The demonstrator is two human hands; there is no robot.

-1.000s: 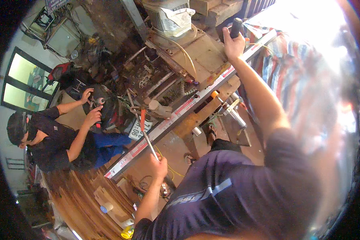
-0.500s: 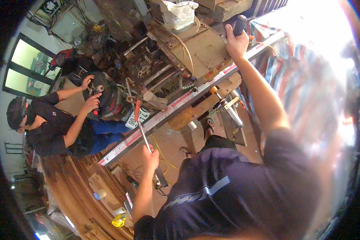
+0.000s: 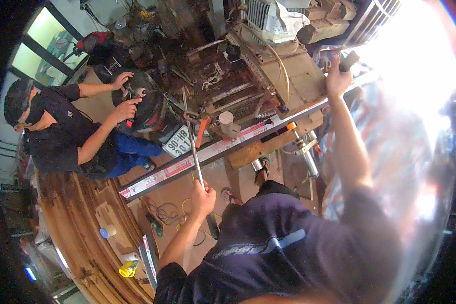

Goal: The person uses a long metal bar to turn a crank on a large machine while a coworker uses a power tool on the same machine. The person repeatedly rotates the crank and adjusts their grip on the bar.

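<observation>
Cluttered workshop floor, seen from above, crossed by a long metal rail [image 3: 223, 148].

Left hand [image 3: 202, 198] clenched round the lower end of a thin metal rod [image 3: 193, 144], rod rising past the rail toward an orange clamp [image 3: 202, 129] and a white cylinder [image 3: 226, 119]. Right hand [image 3: 338, 76] raised high, fingers wrapped on a dark handle [image 3: 350, 59] at the rail's far end beside the grimy machine [image 3: 268, 71]. Compared with half a second ago: both grips unchanged, left hand a touch nearer the rail, whole scene swung slightly as the head turned. At left, a crouching person's hands [image 3: 124, 101] on a dark round motor housing [image 3: 147, 104], as before.
</observation>
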